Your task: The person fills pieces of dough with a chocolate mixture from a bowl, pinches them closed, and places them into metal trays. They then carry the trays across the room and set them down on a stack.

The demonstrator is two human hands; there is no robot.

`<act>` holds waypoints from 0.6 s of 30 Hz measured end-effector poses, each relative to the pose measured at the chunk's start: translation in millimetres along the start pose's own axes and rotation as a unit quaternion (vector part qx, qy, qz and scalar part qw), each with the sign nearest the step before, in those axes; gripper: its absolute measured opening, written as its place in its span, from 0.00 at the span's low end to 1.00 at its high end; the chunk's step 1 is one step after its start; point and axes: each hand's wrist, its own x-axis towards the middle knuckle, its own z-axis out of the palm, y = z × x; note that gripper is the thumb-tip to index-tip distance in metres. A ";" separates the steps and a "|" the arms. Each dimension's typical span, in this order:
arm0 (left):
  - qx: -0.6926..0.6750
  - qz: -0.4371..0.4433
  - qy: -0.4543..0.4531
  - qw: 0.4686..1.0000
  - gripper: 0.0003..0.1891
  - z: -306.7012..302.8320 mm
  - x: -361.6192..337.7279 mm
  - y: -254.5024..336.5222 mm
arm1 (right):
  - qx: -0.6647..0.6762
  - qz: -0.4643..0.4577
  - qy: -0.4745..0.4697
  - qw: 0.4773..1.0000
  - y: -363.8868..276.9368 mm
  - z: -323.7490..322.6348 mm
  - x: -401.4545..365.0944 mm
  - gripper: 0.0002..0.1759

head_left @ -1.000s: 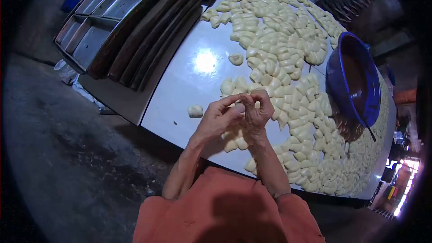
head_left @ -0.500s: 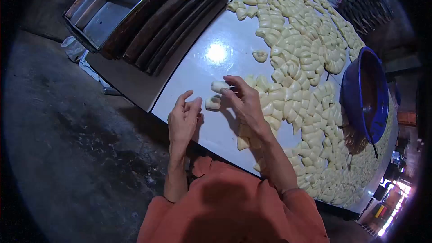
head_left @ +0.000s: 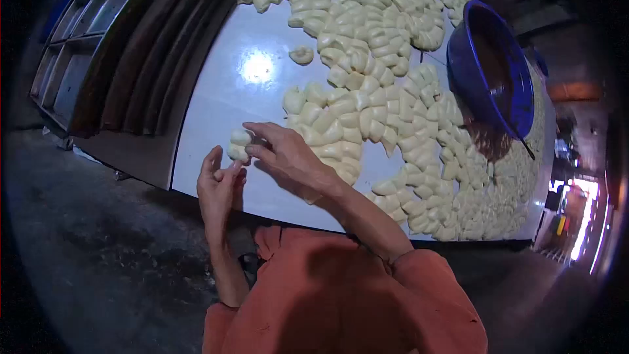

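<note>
My right hand [head_left: 291, 157] reaches left over the white table [head_left: 216, 98], and its thumb and forefinger pinch a small pale dough piece [head_left: 240, 137] near the front left edge. A second dough piece [head_left: 235, 153] lies right below it, touching it. My left hand [head_left: 219, 187] rests at the table edge with its fingers apart and its fingertips beside the lower piece. Behind my right hand, a mass of cut dough pieces [head_left: 367, 111] covers the middle and right of the table.
A large blue bowl [head_left: 491, 65] sits tilted on the dough at the right. One lone dough piece [head_left: 301, 54] lies near a light glare. Stacked dark metal trays [head_left: 131, 46] run along the table's left side. Dark floor lies below.
Both hands came apart from kneading one piece together. The right hand carried that piece left and down beside the piece on the table, and the left hand opened at the edge.
</note>
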 end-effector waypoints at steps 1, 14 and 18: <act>0.083 0.021 0.032 0.996 0.26 -5.7 -5.4 4.8 | 0.018 0.023 0.018 0.999 -5.2 -12.8 -10.0 0.20; 0.293 0.352 -0.161 0.874 0.18 92.5 -38.0 10.2 | -0.314 0.137 0.169 0.924 37.2 -80.2 -123.4 0.19; 0.399 0.417 -0.231 0.784 0.27 124.6 -36.6 7.9 | 0.030 0.231 0.183 0.955 50.8 -91.2 -129.8 0.10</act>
